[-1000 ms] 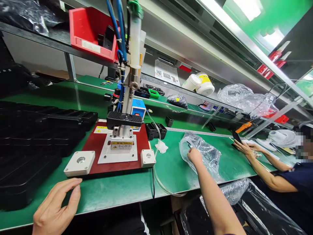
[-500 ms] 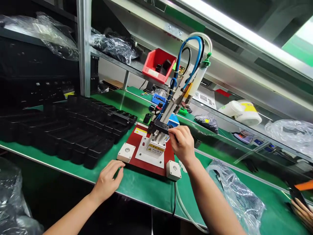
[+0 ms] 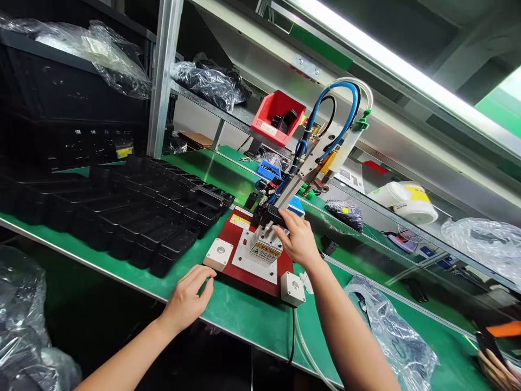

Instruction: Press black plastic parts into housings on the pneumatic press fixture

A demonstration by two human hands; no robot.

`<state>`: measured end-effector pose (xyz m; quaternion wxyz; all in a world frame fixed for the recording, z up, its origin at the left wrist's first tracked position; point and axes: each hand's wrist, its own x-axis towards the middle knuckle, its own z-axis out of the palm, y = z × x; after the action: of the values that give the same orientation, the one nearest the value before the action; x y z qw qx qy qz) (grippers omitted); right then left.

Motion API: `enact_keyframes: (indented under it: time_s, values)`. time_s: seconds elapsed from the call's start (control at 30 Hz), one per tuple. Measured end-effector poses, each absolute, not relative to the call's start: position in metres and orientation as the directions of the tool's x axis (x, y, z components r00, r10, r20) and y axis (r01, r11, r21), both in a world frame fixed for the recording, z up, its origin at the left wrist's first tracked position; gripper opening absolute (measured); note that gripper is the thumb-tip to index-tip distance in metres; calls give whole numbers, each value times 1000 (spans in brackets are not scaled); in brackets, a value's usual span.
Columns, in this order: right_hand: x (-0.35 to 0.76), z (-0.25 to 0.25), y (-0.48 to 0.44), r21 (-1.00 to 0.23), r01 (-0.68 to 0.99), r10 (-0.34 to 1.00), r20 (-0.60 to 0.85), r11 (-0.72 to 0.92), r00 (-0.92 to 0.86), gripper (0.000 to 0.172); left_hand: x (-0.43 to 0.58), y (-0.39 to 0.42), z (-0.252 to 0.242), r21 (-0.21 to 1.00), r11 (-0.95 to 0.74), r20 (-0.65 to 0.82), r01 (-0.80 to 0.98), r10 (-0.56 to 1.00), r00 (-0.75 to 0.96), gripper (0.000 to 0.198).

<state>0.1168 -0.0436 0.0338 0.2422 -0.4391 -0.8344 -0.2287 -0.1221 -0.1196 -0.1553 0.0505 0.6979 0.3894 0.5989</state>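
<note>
My right hand [image 3: 300, 240] is at the small pneumatic press [image 3: 295, 187], its fingers on a black ribbed plastic part [image 3: 273, 214] at the top of the metal fixture [image 3: 266, 244]. The thumb is bent in below the part; its far side is hidden. My left hand [image 3: 188, 298] rests by the front edge of the left white button box [image 3: 218, 253], holding nothing, with the thumb apart from the loosely bent fingers. A second button box [image 3: 292, 289] stands at the right corner of the red base [image 3: 240, 277].
Black plastic trays [image 3: 134, 217] cover the bench's left side. A red bin [image 3: 278, 118] with black parts hangs behind the press. Clear plastic bags [image 3: 393, 331] lie at the right. Another person's hand [image 3: 494, 366] shows at the right edge.
The view has shifted, moving the scene rightward. My right hand has come in closer over the fixture, its fingers now further along the black part. My left hand stays beside the button box.
</note>
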Motion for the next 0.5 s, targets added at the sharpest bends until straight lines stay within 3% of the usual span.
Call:
enact_keyframes:
  time_s: [0.1, 0.23, 0.33, 0.5]
  values:
    - [114, 30, -46, 184, 848, 648, 570, 497, -504, 47, -122, -119, -155, 539, -684, 790, 492, 612, -15, 14]
    - [122, 17, -73, 96, 867, 523, 763, 488, -379, 43, -124, -121, -155, 531, -667, 797, 522, 603, -40, 14]
    - [142, -18, -108, 8, 881, 442, 863, 474, -245, 36, -125, -121, -154, 429, -671, 859, 604, 511, -43, 21]
    - [178, -102, -150, -93, 932, 632, 758, 351, -162, 31, -124, -105, -144, 306, -616, 863, 725, 501, 61, 36]
